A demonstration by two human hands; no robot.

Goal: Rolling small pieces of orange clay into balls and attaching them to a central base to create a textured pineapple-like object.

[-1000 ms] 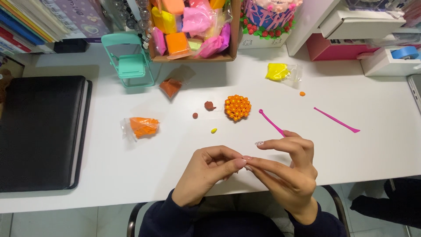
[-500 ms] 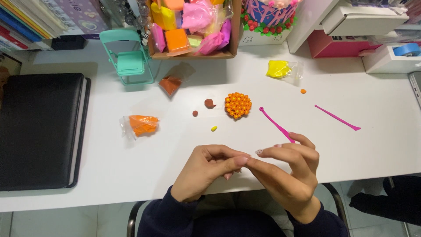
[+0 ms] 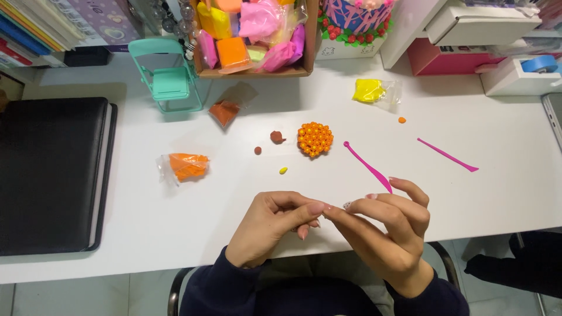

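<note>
Two hands and a scatter of modelling goods are recorded on one white surface (image 3: 497, 199), listed largest first.

Black folder (image 3: 50, 175): laid flat at the left edge, closed.

Cardboard box (image 3: 252, 71): set at the far side, filled with bagged clay in pink, orange and yellow.

Mint toy chair (image 3: 167, 76): stood upright just left of the box.

Left hand (image 3: 266, 225) and right hand (image 3: 389, 225): held over the near edge, fingertips brought together and touching. Whether anything is pinched between them cannot be told; only a small pale speck is seen at the meeting point.

Pink tool (image 3: 367, 166): laid diagonally, its near end hidden behind the right hand's fingers. Second pink stick (image 3: 448, 155): laid well apart to the right.

Orange bag (image 3: 184, 167): left of centre. Brown-orange bag (image 3: 225, 110): near the chair. Yellow bag (image 3: 372, 90): toward the far right.

Orange ball cluster (image 3: 314, 138): a round clump of small beads, placed mid-surface, beyond the hands.

Brown lump (image 3: 276, 137): just left of the cluster. Brown dot (image 3: 257, 150): near the lump. Yellow bit (image 3: 283, 170): nearest the hands. Orange bit (image 3: 402, 120): below the yellow bag.
</note>
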